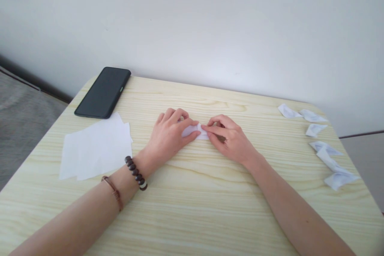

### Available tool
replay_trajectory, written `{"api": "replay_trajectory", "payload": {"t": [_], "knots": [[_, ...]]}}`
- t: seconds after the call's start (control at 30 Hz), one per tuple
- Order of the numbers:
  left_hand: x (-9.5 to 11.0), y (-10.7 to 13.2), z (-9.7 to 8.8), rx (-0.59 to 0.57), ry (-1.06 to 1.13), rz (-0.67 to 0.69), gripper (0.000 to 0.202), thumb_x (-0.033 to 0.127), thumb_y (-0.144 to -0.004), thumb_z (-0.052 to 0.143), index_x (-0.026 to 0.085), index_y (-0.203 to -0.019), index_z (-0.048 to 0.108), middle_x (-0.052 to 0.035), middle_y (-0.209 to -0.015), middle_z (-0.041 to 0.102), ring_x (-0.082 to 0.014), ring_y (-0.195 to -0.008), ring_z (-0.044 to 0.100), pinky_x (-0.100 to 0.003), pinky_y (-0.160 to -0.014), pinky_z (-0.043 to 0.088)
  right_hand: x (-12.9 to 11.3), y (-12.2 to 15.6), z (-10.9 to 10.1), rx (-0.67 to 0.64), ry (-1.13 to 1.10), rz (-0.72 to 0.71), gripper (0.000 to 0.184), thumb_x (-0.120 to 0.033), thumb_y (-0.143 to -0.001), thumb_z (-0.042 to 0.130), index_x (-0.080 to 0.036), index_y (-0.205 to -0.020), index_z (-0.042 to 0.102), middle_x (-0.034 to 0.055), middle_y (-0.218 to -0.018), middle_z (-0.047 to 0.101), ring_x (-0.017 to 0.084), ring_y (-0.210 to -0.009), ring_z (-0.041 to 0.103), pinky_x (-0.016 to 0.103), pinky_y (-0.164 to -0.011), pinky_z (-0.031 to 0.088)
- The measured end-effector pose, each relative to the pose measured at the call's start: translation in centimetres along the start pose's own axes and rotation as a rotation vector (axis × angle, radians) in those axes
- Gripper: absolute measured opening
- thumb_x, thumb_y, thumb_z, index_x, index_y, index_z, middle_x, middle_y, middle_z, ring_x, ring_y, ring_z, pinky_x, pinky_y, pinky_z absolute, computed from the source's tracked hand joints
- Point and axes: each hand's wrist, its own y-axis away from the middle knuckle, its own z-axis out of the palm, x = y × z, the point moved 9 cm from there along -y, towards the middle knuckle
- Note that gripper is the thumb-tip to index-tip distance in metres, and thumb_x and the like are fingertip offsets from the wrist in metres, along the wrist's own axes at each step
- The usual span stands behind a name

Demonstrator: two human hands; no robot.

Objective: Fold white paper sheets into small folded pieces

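Note:
A small piece of folded white paper [194, 131] lies on the pale wooden table [192, 208] near its middle. My left hand [169, 134] presses on its left part, fingers curled over it. My right hand [229, 136] pinches its right end with thumb and forefinger pressed together. The two hands meet over the paper, and most of it is hidden beneath them. On my left wrist sit a dark bead bracelet and a thin brown band.
A black phone [103, 92] lies face up at the table's far left corner. Loose white sheets [96, 148] lie in front of it. Several small folded paper pieces [325, 148] run along the right edge. A plain wall stands right behind the table.

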Motion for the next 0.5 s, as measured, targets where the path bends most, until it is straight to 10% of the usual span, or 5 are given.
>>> {"api": "replay_trajectory", "payload": {"t": [0.5], "knots": [[-0.30, 0.12, 0.23, -0.011, -0.010, -0.043, 0.024, 0.042, -0.086, 0.061, 0.029, -0.106, 0.069, -0.0053, -0.101, 0.061, -0.0237, -0.093, 0.051, -0.039, -0.079, 0.038, -0.38, 0.45, -0.61, 0.054, 0.070, -0.008, 0.021, -0.013, -0.083, 0.051, -0.018, -0.085, 0.072, 0.0051, -0.086, 0.062, 0.011, -0.065, 0.057, 0.026, -0.060, 0.047]]}}
